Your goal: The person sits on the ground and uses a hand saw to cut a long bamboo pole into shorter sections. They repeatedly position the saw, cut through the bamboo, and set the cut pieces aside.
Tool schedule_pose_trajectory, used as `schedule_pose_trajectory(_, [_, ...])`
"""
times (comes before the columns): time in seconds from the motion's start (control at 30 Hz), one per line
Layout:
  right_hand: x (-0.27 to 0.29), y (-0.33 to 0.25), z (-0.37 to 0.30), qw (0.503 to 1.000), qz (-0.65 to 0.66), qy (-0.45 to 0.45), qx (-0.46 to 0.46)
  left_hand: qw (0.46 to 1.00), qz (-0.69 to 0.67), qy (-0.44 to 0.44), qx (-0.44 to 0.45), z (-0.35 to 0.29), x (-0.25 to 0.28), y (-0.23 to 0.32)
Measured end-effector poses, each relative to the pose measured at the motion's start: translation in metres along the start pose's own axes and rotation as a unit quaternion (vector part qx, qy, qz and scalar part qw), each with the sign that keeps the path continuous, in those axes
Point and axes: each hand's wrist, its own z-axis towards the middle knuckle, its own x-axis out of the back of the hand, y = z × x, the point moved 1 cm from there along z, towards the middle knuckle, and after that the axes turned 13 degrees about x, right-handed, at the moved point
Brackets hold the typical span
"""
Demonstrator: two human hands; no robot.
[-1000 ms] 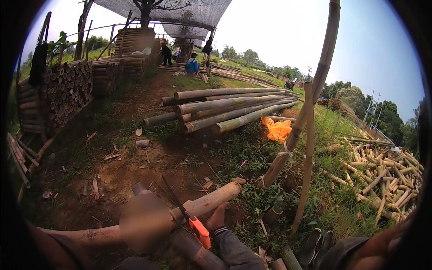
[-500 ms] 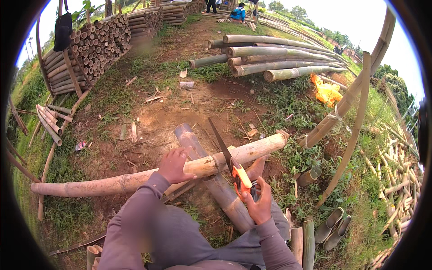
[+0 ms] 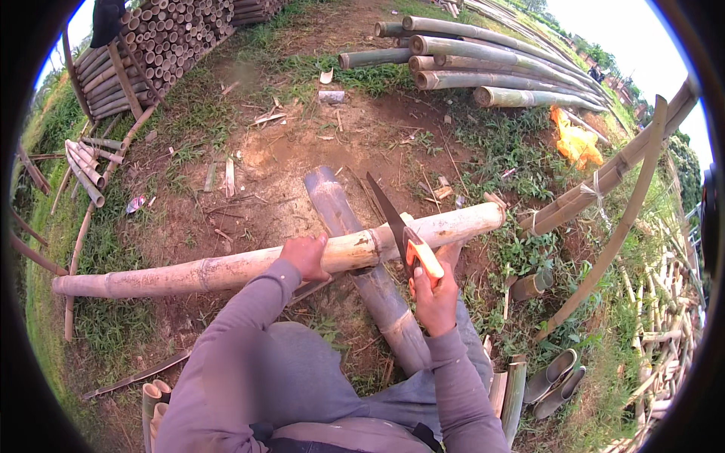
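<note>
A long pale bamboo pole [image 3: 162, 278] lies crosswise in front of me, resting over a darker bamboo log [image 3: 387, 311] that slants across the ground. My left hand [image 3: 305, 257] is closed over the pole, left of the crossing. In my right hand [image 3: 436, 300] is a handsaw [image 3: 390, 211], gripped by its orange and black handle. The blade points up and away, lying across the pole just right of a node; whether its teeth have cut in I cannot tell. My bare foot [image 3: 451, 252] shows beside the pole, near the saw handle.
Thick bamboo poles [image 3: 498, 57] lie piled at the far right, near an orange plastic bag [image 3: 578, 140]. Cut bamboo is stacked [image 3: 181, 34] at far left. A leaning bamboo post [image 3: 615, 177] and rubber boots [image 3: 551, 376] stand right. A long blade [image 3: 140, 373] lies at lower left.
My left hand has gone from spread fingers to a closed grip on the pole. My right hand has closed more fully round the saw handle. The view has tilted down and shifted.
</note>
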Motion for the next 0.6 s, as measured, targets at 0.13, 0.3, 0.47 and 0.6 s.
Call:
schedule_pose_trajectory(0.13, [0.004,-0.036,0.036,0.998,-0.046,-0.001,0.033,1.000,-0.003,0.011,0.010,0.004,0.010,0.006])
schedule_pose_trajectory(0.3, [0.042,-0.007,-0.085,0.998,-0.028,0.047,-0.014,1.000,-0.006,0.016,0.024,-0.003,0.004,0.000])
schedule_pose_trajectory(0.47, [0.102,-0.056,-0.197,0.997,-0.007,0.061,-0.040,0.999,-0.021,0.021,0.010,0.000,-0.004,0.000])
schedule_pose_trajectory(0.6, [0.063,-0.004,-0.123,0.996,-0.015,0.086,-0.033,1.000,-0.002,-0.001,0.007,-0.003,0.011,0.017])
